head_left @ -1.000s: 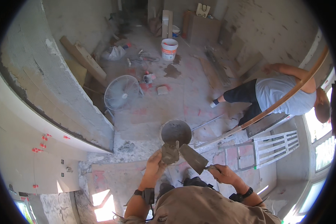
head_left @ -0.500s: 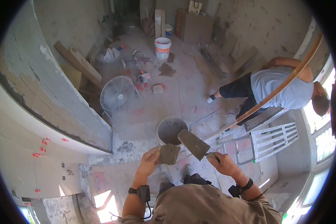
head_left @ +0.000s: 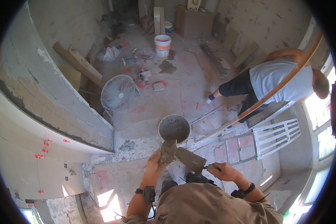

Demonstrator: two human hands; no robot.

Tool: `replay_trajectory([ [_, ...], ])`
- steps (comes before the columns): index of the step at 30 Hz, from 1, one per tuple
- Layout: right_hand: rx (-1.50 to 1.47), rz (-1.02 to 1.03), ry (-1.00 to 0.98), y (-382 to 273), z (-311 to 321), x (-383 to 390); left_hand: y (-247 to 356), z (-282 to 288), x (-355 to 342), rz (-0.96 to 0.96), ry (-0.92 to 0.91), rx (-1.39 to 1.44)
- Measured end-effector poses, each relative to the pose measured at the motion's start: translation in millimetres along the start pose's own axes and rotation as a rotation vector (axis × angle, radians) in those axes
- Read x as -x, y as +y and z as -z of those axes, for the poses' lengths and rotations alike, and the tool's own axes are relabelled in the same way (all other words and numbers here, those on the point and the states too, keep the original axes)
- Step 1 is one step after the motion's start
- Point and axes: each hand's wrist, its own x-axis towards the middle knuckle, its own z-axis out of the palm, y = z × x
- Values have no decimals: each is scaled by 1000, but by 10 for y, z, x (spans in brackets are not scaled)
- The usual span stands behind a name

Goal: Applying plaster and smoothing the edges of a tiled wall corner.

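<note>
My left hand [head_left: 154, 163] grips a small square flat piece [head_left: 168, 151] coated in grey paste at the lower centre; its kind is unclear. My right hand [head_left: 223, 172] is closed on the handle of a trowel [head_left: 191, 160], whose paste-smeared rectangular blade lies against or very close to the square piece's right side. Just beyond both stands a round bucket [head_left: 173, 128] holding grey mortar.
A co-worker [head_left: 276, 80] bends at the right, behind a long wooden strip [head_left: 283, 85]. An aluminium ladder [head_left: 267, 140] lies near the window. A white fan [head_left: 118, 92], white bucket [head_left: 162, 46], boards [head_left: 78, 63] and loose debris occupy the floor ahead. A curved wall [head_left: 52, 133] runs along my left.
Since half a second ago, the trowel blade has dropped from over the bucket toward the square piece, which has risen slightly and tilted. The co-worker's arm has shifted.
</note>
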Motion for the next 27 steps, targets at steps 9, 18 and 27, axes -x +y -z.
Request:
replay_trajectory([
  [9, -240, -326, 98, -97, 112, 148, 239, -216, 36, -78, 24, 148],
  [18, -467, -447, 207, 119, -13, -148, 259, -287, 277, -8, 17, 331],
  [27, -60, -94, 240, 427, -64, -1217, -117, 212, 669, -207, 185, 269],
])
